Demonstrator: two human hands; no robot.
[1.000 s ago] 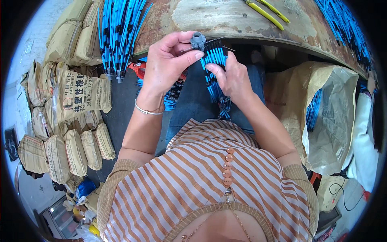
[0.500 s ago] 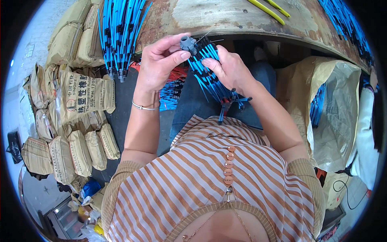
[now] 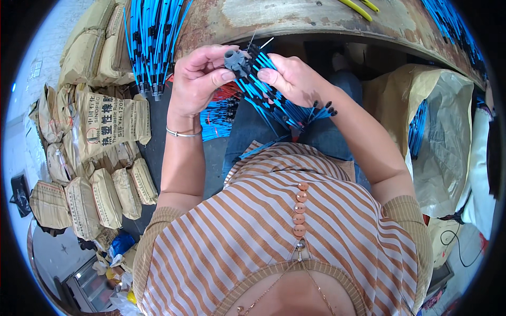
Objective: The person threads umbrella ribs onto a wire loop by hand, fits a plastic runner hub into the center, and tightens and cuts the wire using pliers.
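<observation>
My left hand (image 3: 196, 79) pinches a grey plastic hub (image 3: 236, 62) between thumb and fingers; a round socket shows at its top and small prongs stand around its side. My right hand (image 3: 299, 80) is closed around a bundle of thin blue rods (image 3: 270, 108) with black fittings, its thumb lying across them. The bundle's upper end meets the hub, and thin bare rod tips stick out above it. Towards my lap the rods reach down and fan out, some ending in black caps. How the rods join the hub is partly hidden by my fingers.
Finished-looking bunches of blue rods (image 3: 154, 47) hang over the worn wooden table (image 3: 274, 18) at left, with yellow strips (image 3: 357, 8) farther right. An open lined paper sack (image 3: 445, 142) stands at my right. Stacked brown paper sacks (image 3: 108, 121) fill the left side.
Both hands have shifted a little left with the hub and the bundle. The hub's socket has tilted, and the lower rod ends have swung into a different spread.
</observation>
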